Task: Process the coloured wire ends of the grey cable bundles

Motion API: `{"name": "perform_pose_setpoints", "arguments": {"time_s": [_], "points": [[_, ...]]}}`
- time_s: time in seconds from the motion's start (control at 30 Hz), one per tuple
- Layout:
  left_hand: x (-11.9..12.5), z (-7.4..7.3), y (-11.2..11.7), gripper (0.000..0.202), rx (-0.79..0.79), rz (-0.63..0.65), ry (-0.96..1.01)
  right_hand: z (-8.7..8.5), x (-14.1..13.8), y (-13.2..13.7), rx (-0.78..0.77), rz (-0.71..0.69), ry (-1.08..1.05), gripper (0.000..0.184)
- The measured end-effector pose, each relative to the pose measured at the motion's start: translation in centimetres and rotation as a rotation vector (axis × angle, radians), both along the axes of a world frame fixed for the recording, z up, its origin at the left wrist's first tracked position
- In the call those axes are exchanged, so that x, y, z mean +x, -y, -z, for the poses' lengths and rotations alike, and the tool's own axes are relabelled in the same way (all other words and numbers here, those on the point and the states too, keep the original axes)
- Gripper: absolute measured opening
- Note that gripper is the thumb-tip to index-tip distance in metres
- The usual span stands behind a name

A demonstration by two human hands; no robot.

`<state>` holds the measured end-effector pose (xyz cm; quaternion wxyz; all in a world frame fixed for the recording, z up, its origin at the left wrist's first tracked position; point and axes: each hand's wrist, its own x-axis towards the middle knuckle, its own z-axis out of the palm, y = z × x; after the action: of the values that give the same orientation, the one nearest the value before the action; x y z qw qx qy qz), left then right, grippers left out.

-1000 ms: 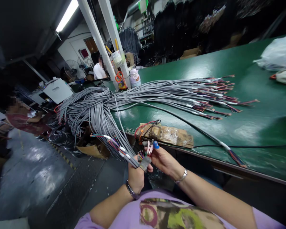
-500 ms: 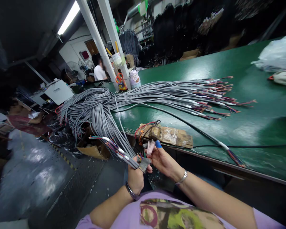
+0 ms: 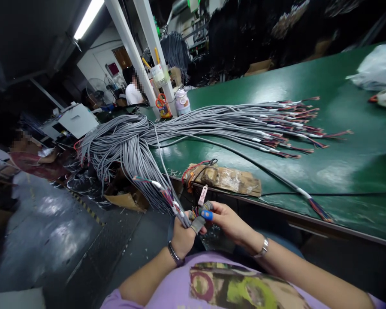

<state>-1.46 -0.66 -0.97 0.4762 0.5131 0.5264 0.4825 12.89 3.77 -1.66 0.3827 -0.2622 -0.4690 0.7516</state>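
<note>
My left hand (image 3: 183,238) is wrapped around several grey cables (image 3: 179,211), with grey tape on its thumb. Some of their ends, with white sleeves and coloured wires (image 3: 167,198), point up and to the left. Short coloured wires (image 3: 195,211) stick out beside that thumb. My right hand (image 3: 228,219), with blue tape on the thumb and grey tape on the forefinger, pinches at these short wires; its fingertips partly hide them. Just above, a small pink-white tag-like piece (image 3: 203,195) hangs by the table edge, apart from my fingers.
A large bundle of grey cables (image 3: 206,119) lies across the green table (image 3: 347,171). A taped wooden block (image 3: 233,180) with red and black leads sits at the edge. Behind stand a bottle (image 3: 182,103) and a post (image 3: 151,47). Plastic bags (image 3: 381,66) lie right; people are behind.
My right hand has let go of the pink-white piece and come down to the short wires at my left hand. Its fingers have closed there. The view has shifted slightly.
</note>
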Motion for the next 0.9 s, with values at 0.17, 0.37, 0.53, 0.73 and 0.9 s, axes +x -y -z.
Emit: {"name": "perform_pose_setpoints", "arguments": {"time_s": [0.17, 0.37, 0.53, 0.73, 0.9], "points": [[-0.6, -0.6, 0.0, 0.031, -0.048, 0.116, -0.040, 0.1, 0.4, -0.5, -0.001, -0.017, 0.055, 0.030], [-0.1, 0.2, 0.2, 0.029, 0.034, -0.142, 0.118, 1.5, -0.2, -1.1, -0.319, 0.206, -0.095, 0.029], [0.5, 0.0, -0.2, 0.025, 0.062, -0.185, 0.254, 0.2, -0.6, -2.2, -0.419, 0.024, -0.205, 0.032], [1.0, -0.4, -0.7, 0.023, 0.060, -0.191, 0.303, -0.4, -1.0, -2.4, 0.007, 0.369, 0.023, 0.043], [1.3, -0.4, -1.1, 0.025, 0.041, -0.177, 0.273, -0.1, -1.5, -2.3, -0.150, 0.244, -0.132, 0.048]]}}
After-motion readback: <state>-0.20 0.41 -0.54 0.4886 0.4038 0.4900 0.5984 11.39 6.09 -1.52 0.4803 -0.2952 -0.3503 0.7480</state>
